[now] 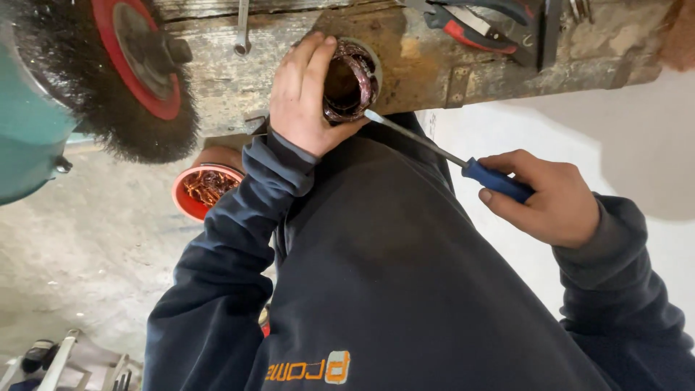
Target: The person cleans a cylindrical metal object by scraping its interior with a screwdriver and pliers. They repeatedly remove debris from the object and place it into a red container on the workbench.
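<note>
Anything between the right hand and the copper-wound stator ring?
Only the steel shaft of the blue-handled screwdriver spans from right hand to round copper-wound stator ring; dark sweatshirt behind, head view.

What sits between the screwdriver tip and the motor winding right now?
Nothing visible. The right hand holds the screwdriver with its tip at the winding's edge; the left hand grips the other side.

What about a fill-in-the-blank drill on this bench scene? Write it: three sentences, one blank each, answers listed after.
1. The right hand grips a screwdriver by its ____ handle.
2. The left hand wraps around a round motor stator whose windings are made of ____ wire.
3. Below the worn workbench, a ____ bowl holds scrap wire.

Missing words: blue; copper; red
</note>
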